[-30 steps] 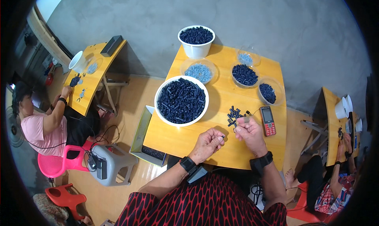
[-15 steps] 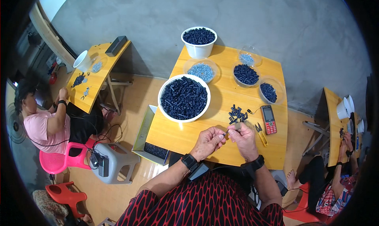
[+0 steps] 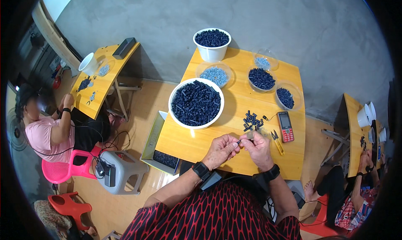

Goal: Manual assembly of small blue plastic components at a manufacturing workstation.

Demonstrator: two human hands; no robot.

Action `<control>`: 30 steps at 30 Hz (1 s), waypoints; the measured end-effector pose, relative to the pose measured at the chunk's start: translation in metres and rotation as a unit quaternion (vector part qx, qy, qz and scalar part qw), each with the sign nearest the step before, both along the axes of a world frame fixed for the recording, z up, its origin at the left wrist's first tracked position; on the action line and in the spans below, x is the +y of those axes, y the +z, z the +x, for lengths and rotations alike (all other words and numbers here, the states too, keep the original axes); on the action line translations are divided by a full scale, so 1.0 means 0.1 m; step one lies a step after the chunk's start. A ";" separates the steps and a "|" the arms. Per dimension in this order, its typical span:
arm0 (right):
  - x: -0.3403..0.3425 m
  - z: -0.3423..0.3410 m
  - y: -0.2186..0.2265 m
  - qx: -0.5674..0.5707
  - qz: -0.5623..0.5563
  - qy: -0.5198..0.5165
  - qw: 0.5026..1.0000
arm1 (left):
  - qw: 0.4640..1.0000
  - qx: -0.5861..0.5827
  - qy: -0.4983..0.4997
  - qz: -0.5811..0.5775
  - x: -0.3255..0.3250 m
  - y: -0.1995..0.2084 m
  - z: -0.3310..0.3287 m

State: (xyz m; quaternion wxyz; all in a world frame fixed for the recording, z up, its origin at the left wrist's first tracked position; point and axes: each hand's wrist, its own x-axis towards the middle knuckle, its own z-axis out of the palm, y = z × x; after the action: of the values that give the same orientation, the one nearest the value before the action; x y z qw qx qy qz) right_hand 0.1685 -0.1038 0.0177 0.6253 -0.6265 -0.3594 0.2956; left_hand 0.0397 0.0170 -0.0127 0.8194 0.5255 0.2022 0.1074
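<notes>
Just over the near edge of the wooden table (image 3: 205, 147), my two hands meet fingertip to fingertip. My left hand (image 3: 221, 151) is closed, pinching a small dark tubular piece (image 3: 238, 143) between thumb and forefinger. Also closed, my right hand (image 3: 258, 152) has its thumb and fingertips against the other end of that piece; anything more inside its grip is hidden. Beyond the right hand lies a loose pile of small black tubular pieces (image 3: 252, 122). Yellow-handled snips (image 3: 277, 143) rest to its right, beside a red-and-black keypad phone (image 3: 286, 127).
A big white tub (image 3: 171, 108) of black pieces stands left, another white tub (image 3: 212, 53) behind. Clear bowls hold silvery parts (image 3: 214, 75) and black pieces (image 3: 262, 79). An open box (image 3: 151, 135) sits below the table's left edge. Co-workers sit at side tables (image 3: 94, 99).
My right fingers have closed in slightly against the small piece and the right hand has turned a little. The left hand stays nearly in place. The view has shifted very slightly.
</notes>
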 end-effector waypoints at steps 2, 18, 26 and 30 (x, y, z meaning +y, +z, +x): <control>0.01 0.00 0.03 -0.015 0.004 0.004 1.000 | 1.000 -0.002 -0.001 -0.012 0.01 0.03 0.00; 0.05 0.02 0.06 -0.206 0.026 0.009 0.978 | 1.000 0.001 0.029 0.001 -0.06 0.03 0.00; -0.01 0.00 -0.05 -0.235 0.017 0.023 0.972 | 0.999 0.003 0.040 0.026 -0.11 0.01 0.02; -0.02 -0.04 -0.01 -0.152 0.033 0.015 0.988 | 0.999 0.024 0.021 0.003 -0.07 0.07 0.01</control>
State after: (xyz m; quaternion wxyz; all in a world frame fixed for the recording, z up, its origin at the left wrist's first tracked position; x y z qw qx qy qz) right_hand 0.1646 -0.1056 0.0163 0.5796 -0.6374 -0.4691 0.1941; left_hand 0.0411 0.0103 -0.0053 0.8105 0.5258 0.2325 0.1123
